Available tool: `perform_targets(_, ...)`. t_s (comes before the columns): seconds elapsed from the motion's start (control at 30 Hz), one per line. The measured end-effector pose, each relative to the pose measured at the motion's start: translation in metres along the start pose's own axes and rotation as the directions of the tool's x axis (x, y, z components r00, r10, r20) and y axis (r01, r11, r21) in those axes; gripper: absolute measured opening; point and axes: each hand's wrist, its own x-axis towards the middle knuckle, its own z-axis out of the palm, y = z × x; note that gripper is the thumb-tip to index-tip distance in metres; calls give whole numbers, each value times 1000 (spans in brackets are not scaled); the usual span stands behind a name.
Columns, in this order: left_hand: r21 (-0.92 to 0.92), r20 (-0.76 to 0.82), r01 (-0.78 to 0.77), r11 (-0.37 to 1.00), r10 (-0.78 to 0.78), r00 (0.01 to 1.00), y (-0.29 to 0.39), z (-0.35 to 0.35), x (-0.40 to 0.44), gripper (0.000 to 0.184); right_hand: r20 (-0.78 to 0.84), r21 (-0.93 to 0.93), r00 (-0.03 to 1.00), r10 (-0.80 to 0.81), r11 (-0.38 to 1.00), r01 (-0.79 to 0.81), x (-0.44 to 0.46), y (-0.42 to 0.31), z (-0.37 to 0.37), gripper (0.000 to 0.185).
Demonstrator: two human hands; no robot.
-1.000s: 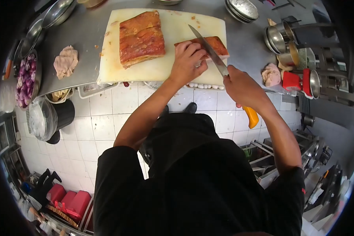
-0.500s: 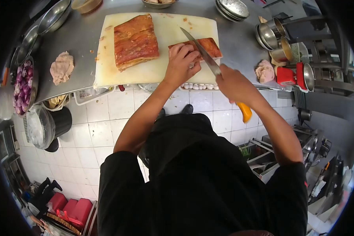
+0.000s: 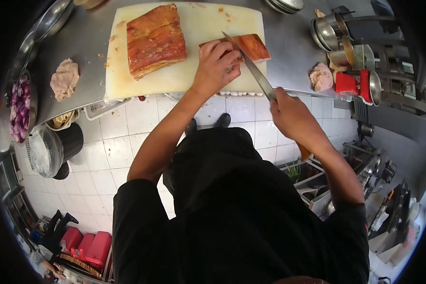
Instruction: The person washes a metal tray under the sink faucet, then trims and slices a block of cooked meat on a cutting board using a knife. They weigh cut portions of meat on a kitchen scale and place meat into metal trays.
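My right hand is closed round the handle of a long kitchen knife, whose orange handle end shows below the wrist. The blade slants up and left across a smaller slab of roasted pork belly, right beside my left fingertips. My left hand, fingers curled, holds the left part of this slab. Whether the blade has sunk into the meat is hard to tell. A larger browned slab of pork belly lies to the left on the same white cutting board.
Crumpled cloths lie left of the board, with a bowl of purple onions beyond. To the right are another pale cloth, a red scale and stacked metal bowls. A black bin stands on the floor at left.
The knife and my right hand have drawn back toward my body and slightly right. My left hand stays on the small slab. The whole view has shifted a little.
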Motion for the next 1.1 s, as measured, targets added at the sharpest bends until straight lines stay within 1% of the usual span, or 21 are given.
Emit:
perform_targets(0.03, -23, 6, -10, 1000, 10, 1000, -1, 0, 1, 33, 47, -18, 997, 62, 998, -61, -6, -2, -5, 23)
perform_targets(0.13, -53, 5, 2, 999, -1, 1000, -6, 1, 0, 32, 106, -39, 993, 58, 998, -54, 3, 2, -1, 23)
perform_targets(0.17, -67, -10, 1, 998, -2, 1000, -6, 2, 0, 32, 118, -50, 992, 49, 998, -44, 19, 7, 13, 23)
perform_targets(0.23, -48, 10, 12, 999, -11, 1000, -8, 1, -1, 33, -72, 2, 993, -97, 995, 97, 59, 18, 55, 22)
perform_targets(0.3, -35, 26, -12, 999, 13, 1000, -13, -3, 5, 33, -80, 12, 991, -110, 994, 111, 70, 17, 60, 21)
perform_targets(0.37, -39, 75, -4, 999, 7, 997, -11, -8, 9, 35, -61, 45, 993, -98, 994, 101, 70, 22, 55, 20)
perform_targets(0.4, -50, 78, -23, 998, 27, 997, -11, -8, 8, 35, -77, 54, 993, -86, 995, 90, 63, 21, 51, 20)
perform_targets(0.47, -32, 100, 1, 1000, 2, 995, -14, -6, 6, 36, -17, -11, 995, -94, 996, 94, 51, 16, 38, 21)
perform_targets(0.5, -41, 107, 4, 999, 0, 994, -13, -5, 6, 36, -12, -7, 997, -83, 997, 82, 39, 13, 29, 21)
perform_targets(0.57, -70, 119, -1, 998, 9, 993, -15, -8, 8, 38, 91, -53, 994, 53, 997, -48, 21, 7, 14, 21)
perform_targets(0.7, -86, 130, 32, 996, -21, 991, -15, -6, 5, 38, 101, -74, 994, 35, 997, -27, 55, 20, 46, 22)
perform_targets(0.77, -100, 151, -3, 995, 18, 988, -18, -10, 7, 39, -89, -25, 989, -118, 993, 116, 91, 21, 69, 23)
perform_targets(0.8, -91, 150, -18, 996, 31, 988, -23, -13, 9, 39, -102, -20, 987, -126, 992, 125, 100, 13, 64, 23)
perform_targets(0.87, -75, 149, -25, 997, 36, 988, -16, -9, 10, 37, 85, 132, 996, -25, 991, 13, 87, 12, 47, 22)
perform_targets(0.9, -46, 151, -23, 999, 30, 988, -17, -8, 10, 37, -11, 68, 995, -99, 993, 99, 85, 27, 60, 22)
perform_targets(0.93, -48, 153, -51, 998, 57, 987, -22, -7, 11, 37, 36, 85, 997, -73, 994, 69, 68, 30, 62, 24)
perform_targets(0.97, 12, 122, -69, 998, 67, 990, -27, -6, 11, 37, 24, 101, 998, -54, 994, 51, 52, 45, 74, 24)
perform_targets(1.0, 67, 91, -85, 994, 79, 993, -32, -6, 15, 38, -78, -9, 994, -71, 997, 71, 32, 63, 90, 22)
perform_targets(1.03, 111, 114, -45, 993, 33, 993, -40, -12, 24, 36, -8, 19, 1000, -8, 1000, 8, 8, 66, 86, 20)
perform_targets(1.07, 101, 121, -70, 992, 58, 991, -48, -10, 32, 36, 7, 17, 1000, 7, 1000, -7, -13, 75, 90, 19)
perform_targets(1.1, 172, 97, -32, 985, 15, 995, -56, -6, 41, 37, 3, 28, 1000, 10, 1000, -10, -31, 82, 92, 18)
